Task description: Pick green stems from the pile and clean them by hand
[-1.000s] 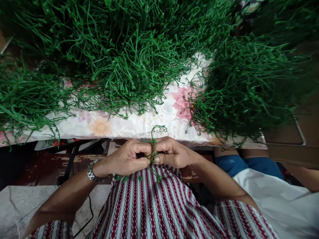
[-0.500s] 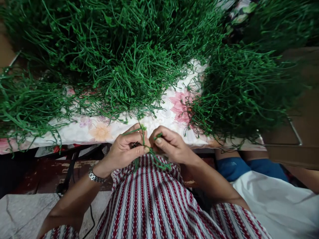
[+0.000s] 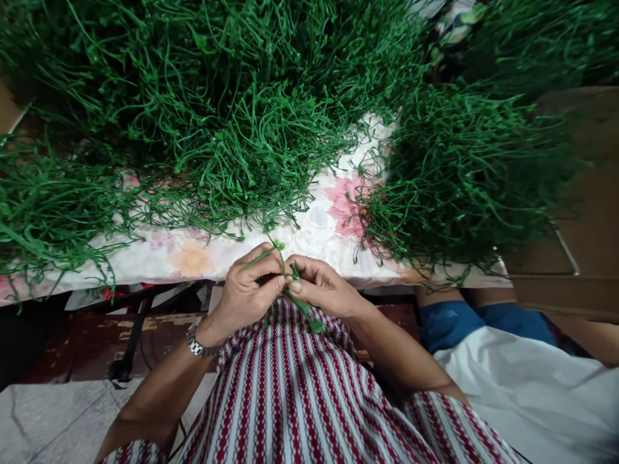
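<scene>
My left hand, with a metal watch at the wrist, is closed on thin green plastic stems at the table's near edge. Beside it, fingertips meeting the left hand's, my right hand pinches the same small bunch of green stems. Loose ends of the bunch hang below the hands over the striped shirt. A large heap of similar green stems covers the table just beyond. Where exactly the fingers grip is partly hidden.
A floral tablecloth covers the table. More green stems lie in a pile on the right and another pile on the left. At right are a cardboard box and a seated person in blue shorts.
My right hand has moved left against my left hand, and its fingers have closed on the bunch. The hanging ends have drawn together into a tighter bundle.
</scene>
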